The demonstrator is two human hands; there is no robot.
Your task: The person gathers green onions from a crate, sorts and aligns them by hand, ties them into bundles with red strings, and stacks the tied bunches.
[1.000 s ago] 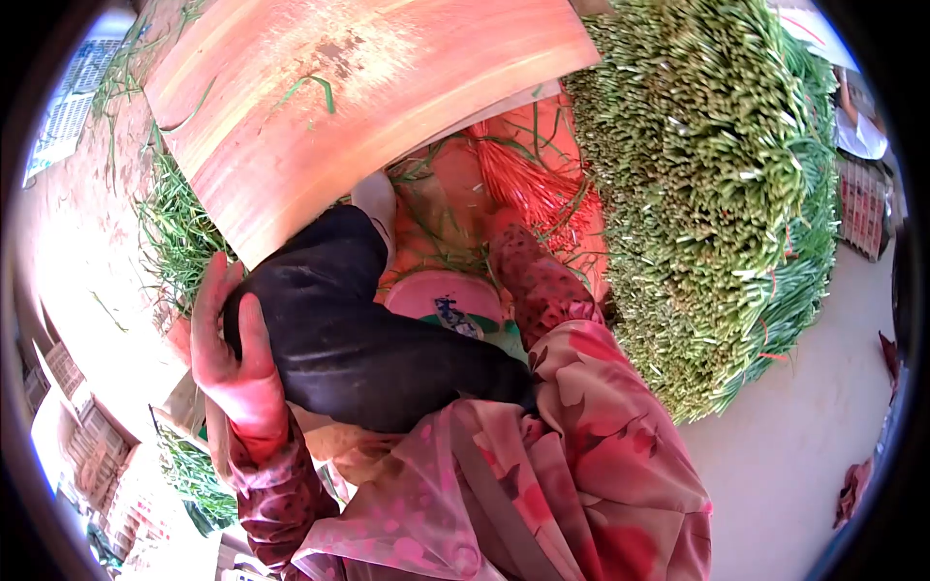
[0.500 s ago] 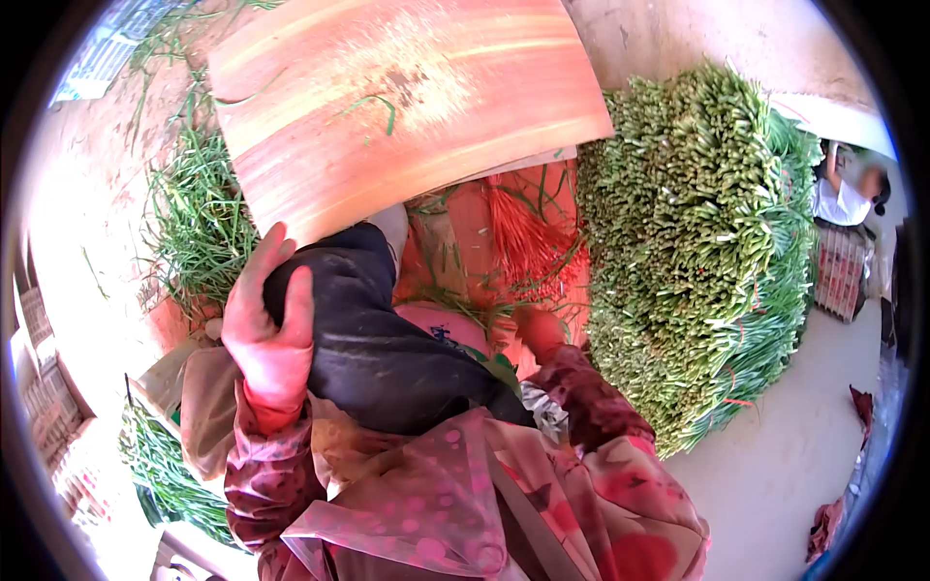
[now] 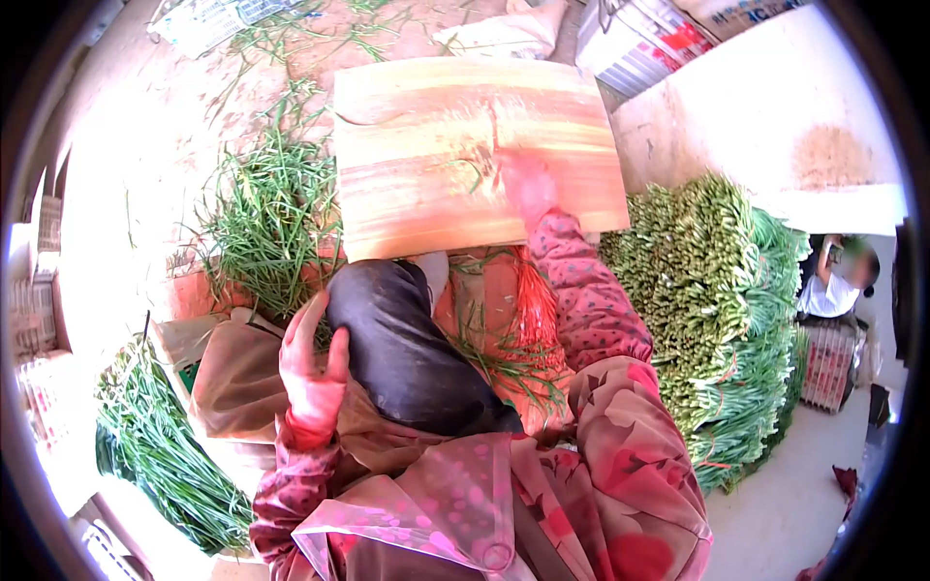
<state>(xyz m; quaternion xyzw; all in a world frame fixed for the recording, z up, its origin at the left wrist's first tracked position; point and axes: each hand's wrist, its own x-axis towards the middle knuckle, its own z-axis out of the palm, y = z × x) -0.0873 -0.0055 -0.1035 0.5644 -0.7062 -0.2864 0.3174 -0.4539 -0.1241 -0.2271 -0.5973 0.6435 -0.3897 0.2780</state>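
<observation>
My left hand [image 3: 312, 378] is beside my dark-trousered knee [image 3: 387, 329], fingers and thumb apart, with nothing in it. My right hand [image 3: 528, 184] reaches over the wooden board [image 3: 407, 194], near its worn middle. Motion smears its fingers, so I cannot tell whether it holds anything. A small green scrap [image 3: 475, 177] lies on the board just left of that hand. Below the board, partly hidden by my right sleeve, hangs a bunch of red strings [image 3: 535, 305]. Loose green leaves [image 3: 523, 368] lie beside the strings.
A tall stack of green stalk bundles [image 3: 697, 310], pale cut ends facing me, stands at right. Loose green leaves [image 3: 276, 213] heap left of the board. More long green stalks [image 3: 165, 445] lie at lower left. Another person [image 3: 833, 281] is at far right, near a crate [image 3: 831, 368].
My right hand has moved from low beside the red strings up and forward over the board. My left hand stays open by the knee. The camera view has shifted, showing more floor beyond the board.
</observation>
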